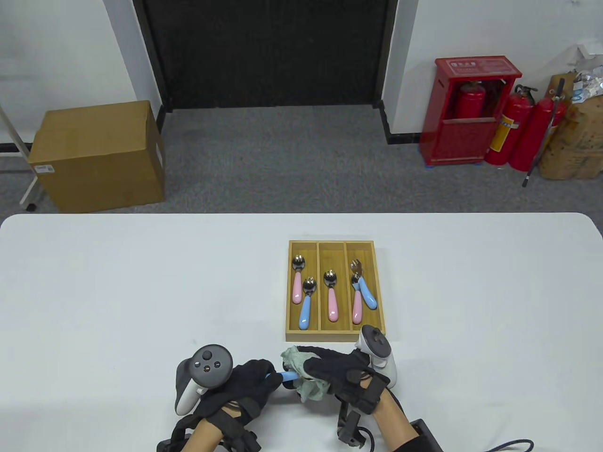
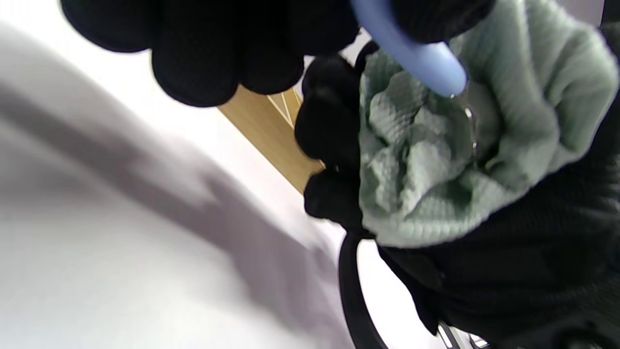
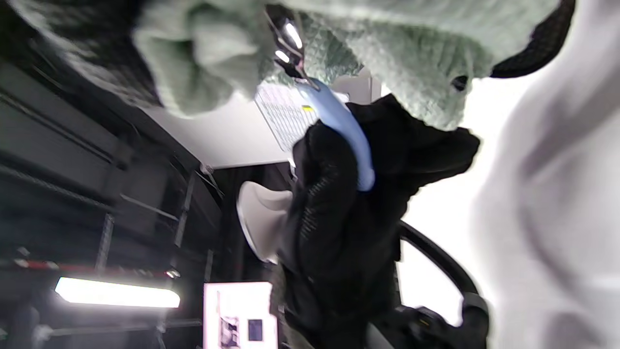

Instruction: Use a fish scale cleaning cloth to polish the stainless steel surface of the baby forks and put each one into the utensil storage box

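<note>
My left hand [image 1: 256, 379] grips the blue handle of a baby fork [image 1: 285, 376] just above the table's near edge. The fork's steel head is buried in the pale green cleaning cloth [image 1: 304, 374], which my right hand [image 1: 330, 372] holds bunched round it. In the left wrist view the blue handle [image 2: 411, 53] runs into the cloth [image 2: 436, 160]; in the right wrist view the shiny neck [image 3: 286, 46] shows inside the cloth [image 3: 397, 63]. The bamboo storage box [image 1: 304, 333] lies just beyond the hands and holds several pink and blue utensils.
The box has three lanes: two spoons in the left, one pink spoon [image 1: 331, 292] in the middle, a pink and a blue fork [image 1: 362, 289] in the right. The white table [image 1: 118, 282] stretches wide on both sides.
</note>
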A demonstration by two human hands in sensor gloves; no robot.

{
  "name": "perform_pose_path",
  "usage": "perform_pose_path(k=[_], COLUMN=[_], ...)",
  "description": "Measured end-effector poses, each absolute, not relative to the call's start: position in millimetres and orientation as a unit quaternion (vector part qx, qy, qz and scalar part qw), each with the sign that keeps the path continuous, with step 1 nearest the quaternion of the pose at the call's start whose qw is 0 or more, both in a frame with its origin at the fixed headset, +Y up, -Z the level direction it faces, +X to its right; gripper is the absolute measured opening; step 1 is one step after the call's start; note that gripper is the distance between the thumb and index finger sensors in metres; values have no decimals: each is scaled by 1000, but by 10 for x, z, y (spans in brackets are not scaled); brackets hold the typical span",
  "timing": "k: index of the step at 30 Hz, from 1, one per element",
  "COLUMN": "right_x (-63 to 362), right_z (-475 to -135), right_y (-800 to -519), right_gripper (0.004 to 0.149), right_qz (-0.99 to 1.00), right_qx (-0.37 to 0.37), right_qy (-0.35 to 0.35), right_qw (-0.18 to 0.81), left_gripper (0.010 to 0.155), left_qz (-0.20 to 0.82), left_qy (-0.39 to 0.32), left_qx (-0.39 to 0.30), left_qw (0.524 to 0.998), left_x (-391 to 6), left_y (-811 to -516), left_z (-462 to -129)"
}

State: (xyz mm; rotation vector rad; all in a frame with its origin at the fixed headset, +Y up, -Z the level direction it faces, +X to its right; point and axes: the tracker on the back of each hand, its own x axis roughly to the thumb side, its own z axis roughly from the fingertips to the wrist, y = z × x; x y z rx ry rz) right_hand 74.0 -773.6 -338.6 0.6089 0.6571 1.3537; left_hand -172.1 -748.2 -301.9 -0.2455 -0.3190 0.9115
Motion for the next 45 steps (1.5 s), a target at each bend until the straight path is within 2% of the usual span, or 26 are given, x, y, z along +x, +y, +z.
perform_pose_path(k=[7,13,21,28,36,41,45], right_x=[673,606,630,686,699,706,725], right_z=[-3354,-3338,-3387,-3436,-3420,-3403,-3406], right_y=[-7603,-7584,-7653,-7594,-7570,-7594,-7641], right_gripper=[70,72,74,72,69,70,62], right_qz=[679,660,655,656,674,680,693], right_qx=[313,337,332,332,322,310,305], right_qy=[281,291,292,275,226,242,262], right_qw=[602,606,613,620,625,618,599], left_gripper=[47,47,49,50,50,48,48], left_qz=[420,421,406,417,427,433,425], left_qy=[-163,-180,-184,-187,-182,-188,-191], left_qx=[-97,-73,-82,-96,-83,-84,-86], left_qw=[888,886,891,884,882,878,880], left_x=[-1697,-1723,-1745,-1738,-1798,-1800,-1782], left_y=[-7451,-7425,-7463,-7465,-7458,-7456,-7470], left_z=[-3000,-3001,-3040,-3076,-3071,-3062,-3064])
